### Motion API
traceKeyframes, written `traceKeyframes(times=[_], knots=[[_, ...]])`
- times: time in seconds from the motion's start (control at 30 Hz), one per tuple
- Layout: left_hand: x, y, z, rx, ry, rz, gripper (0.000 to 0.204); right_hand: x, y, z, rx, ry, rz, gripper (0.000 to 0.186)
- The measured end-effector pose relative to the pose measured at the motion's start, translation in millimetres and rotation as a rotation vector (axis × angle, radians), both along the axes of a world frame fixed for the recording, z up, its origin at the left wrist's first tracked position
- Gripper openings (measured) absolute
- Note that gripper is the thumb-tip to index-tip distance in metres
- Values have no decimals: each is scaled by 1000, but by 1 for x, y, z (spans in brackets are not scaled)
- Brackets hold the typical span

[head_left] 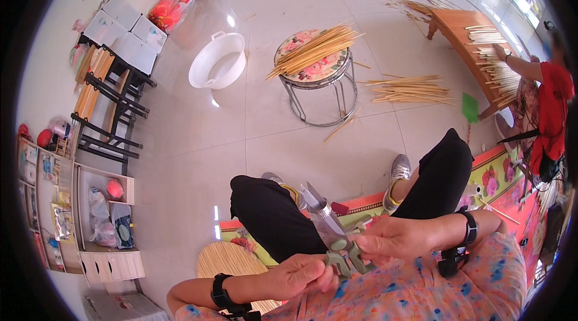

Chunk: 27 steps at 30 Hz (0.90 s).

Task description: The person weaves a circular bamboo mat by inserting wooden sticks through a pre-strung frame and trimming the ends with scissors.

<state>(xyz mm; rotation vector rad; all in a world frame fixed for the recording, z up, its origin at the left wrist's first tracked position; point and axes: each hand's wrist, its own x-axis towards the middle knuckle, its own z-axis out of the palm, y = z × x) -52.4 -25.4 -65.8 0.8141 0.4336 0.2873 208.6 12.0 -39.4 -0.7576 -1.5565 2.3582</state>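
In front of my lap is a pair of scissors (327,224) with wide metal blades and grey-green handles. The blades point away from me and slightly left, their tips a little apart. My left hand (303,274) is closed at the left handle, thumb on top. From the right, my right hand (394,238) pinches at the other handle, its fingertips partly hidden. Beyond my shoes stands a round flowered stool (307,71) on metal legs, carrying a bundle of thin bamboo sticks (319,47).
A white plastic tub (218,62) sits left of the stool. More sticks (409,89) lie on the floor to its right. At far right a person in red (554,98) reaches over a wooden bench (460,29) with sticks. Shelves (108,218) line the left wall.
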Motion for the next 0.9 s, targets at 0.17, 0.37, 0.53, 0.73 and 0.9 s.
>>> traceKeyframes(times=[0.17, 0.37, 0.53, 0.73, 0.9], knots=[[1, -2, 6, -40, 6, 4, 52, 0, -3, -9, -126, -25, 59, 59], [0, -8, -2, -133, 2, 10, 54, 2, -10, -7, -129, -25, 31, 58], [0, -7, -15, -135, 31, 74, 50, -2, -9, -24, -111, -104, 1, 58], [28, 36, -43, -10, -18, 212, 50, 14, 38, -72, -307, 57, -55, 54], [30, 55, -57, 18, -98, 294, 51, 14, 57, -33, 494, -332, -266, 47]])
